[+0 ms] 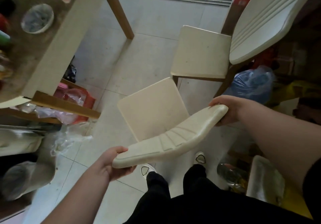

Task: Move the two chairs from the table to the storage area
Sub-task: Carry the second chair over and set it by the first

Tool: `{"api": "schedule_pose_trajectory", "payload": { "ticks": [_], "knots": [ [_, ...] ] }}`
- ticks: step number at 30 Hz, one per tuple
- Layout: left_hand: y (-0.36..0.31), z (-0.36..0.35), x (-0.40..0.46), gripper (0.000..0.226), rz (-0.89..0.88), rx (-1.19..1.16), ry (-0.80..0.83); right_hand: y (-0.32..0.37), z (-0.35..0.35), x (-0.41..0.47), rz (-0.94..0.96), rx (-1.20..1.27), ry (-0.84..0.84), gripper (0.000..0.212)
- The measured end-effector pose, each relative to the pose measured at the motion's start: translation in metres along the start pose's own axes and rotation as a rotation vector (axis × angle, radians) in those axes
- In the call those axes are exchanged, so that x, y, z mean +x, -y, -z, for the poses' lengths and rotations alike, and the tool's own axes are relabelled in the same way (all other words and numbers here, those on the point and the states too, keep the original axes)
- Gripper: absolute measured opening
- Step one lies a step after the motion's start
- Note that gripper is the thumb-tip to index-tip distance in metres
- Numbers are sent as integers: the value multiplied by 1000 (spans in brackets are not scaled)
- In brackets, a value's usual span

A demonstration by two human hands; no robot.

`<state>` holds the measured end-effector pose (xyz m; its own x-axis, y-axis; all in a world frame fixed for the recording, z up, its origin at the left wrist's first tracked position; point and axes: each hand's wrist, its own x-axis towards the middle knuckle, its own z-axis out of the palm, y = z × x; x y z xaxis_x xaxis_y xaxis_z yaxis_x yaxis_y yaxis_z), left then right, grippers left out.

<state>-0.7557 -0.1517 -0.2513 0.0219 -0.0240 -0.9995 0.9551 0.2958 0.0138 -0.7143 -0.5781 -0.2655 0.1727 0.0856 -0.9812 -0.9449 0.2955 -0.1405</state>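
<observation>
Right in front of me stands a cream chair [152,109] with a ribbed backrest, its seat facing away from me. My left hand [112,164] grips the left end of the backrest's top edge. My right hand [225,109] grips the right end. A second cream chair [201,53] with brown wooden legs stands just beyond it, to the right; its ribbed backrest [267,18] rises at the upper right. The table [57,32] with its pale edge and wooden leg is at the upper left.
A bowl [37,18] and coloured items lie on the table. Plastic bags and boxes [74,100] crowd the floor under it. A blue bag [251,83] and dark clutter fill the right side. Pale tiled floor [147,20] runs ahead between table and chairs.
</observation>
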Motion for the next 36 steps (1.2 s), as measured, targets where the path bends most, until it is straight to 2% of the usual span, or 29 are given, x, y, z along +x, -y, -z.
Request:
{"api": "schedule_pose_trajectory", "payload": {
  "ticks": [3, 6, 13, 16, 18, 22, 25, 29, 32, 36],
  "knots": [
    [39, -26, 0, 46, 59, -38, 9, 6, 26, -13, 86, 69, -2, 50],
    [67, -53, 2, 50, 124, -108, 70, 17, 43, -30, 165, 151, 6, 47],
    [90, -110, -5, 47, 181, -240, 239, 37, 37, -64, 409, 355, 28, 46],
    [95, -133, -9, 46, 178, -243, 306, 31, 27, -74, 503, 411, -84, 42],
    [100, -148, -9, 38, 168, -242, 310, 20, 28, -80, 531, 386, -162, 50],
    [108, -178, -6, 33, 145, -176, 216, -10, 41, -93, 549, 418, -152, 61],
    [115, -198, -7, 48, 149, -119, 199, -28, 47, -97, 610, 435, -134, 64],
    [126, -217, -5, 49, 157, -48, 207, -32, 56, -96, 661, 321, -263, 72],
    [132, -227, -2, 48, 184, 56, 210, -24, 63, -96, 659, 190, -360, 68],
    [140, -240, 2, 31, 220, 230, 205, -15, 69, -93, 714, 133, -345, 54]
  ]
}}
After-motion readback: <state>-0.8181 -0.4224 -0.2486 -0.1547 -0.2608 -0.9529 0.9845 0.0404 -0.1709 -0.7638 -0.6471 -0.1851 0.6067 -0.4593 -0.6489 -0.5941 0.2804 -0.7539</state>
